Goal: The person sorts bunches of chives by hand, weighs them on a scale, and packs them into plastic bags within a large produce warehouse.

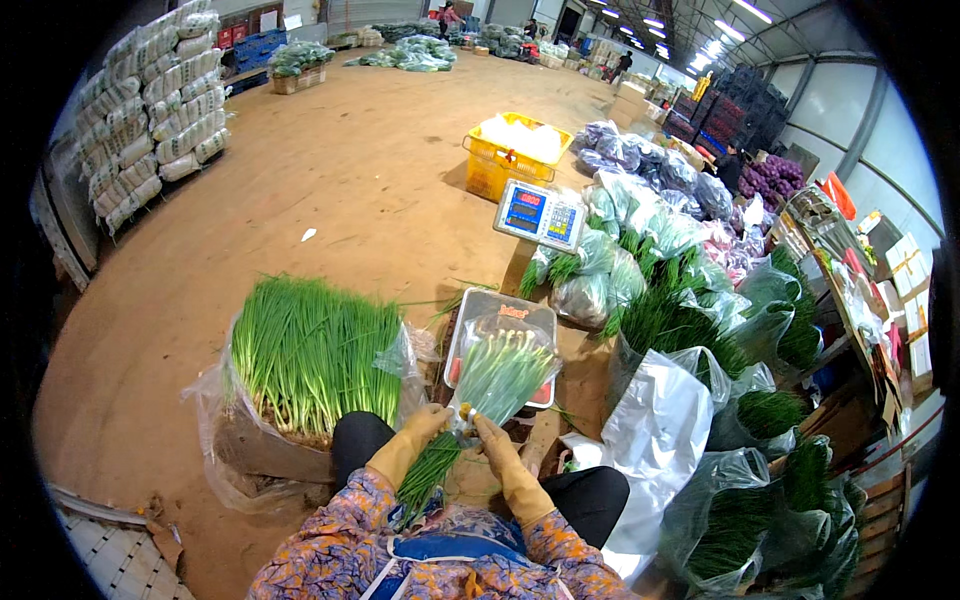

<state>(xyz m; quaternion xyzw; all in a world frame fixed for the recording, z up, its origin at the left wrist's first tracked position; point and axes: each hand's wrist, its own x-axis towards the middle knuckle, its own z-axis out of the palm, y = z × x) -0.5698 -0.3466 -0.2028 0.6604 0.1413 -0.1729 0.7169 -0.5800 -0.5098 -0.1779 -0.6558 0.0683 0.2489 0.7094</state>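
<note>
In yellowish rubber gloves, my left hand (427,424) and my right hand (491,437) pinch the gathered neck of a clear plastic bag (501,367) of spring onions. Their pale root ends lie inside, pointing away from me. Long green tops (427,474) stick out of the neck towards my lap. Beneath the bag's far part is the weighing platform (489,303) of a digital scale; whether the bag rests on it I cannot tell. Its lit display head (541,215) stands beyond. To the left, a big lined sack (277,442) holds upright spring onions (315,352).
White plastic sheeting (660,420) lies right of my knee, beside several open bags of greens (731,517). Filled bags (600,281) crowd the floor behind the scale. A yellow crate (495,169) stands farther off. Stacked white bundles (157,105) rise at far left. People work in the background.
</note>
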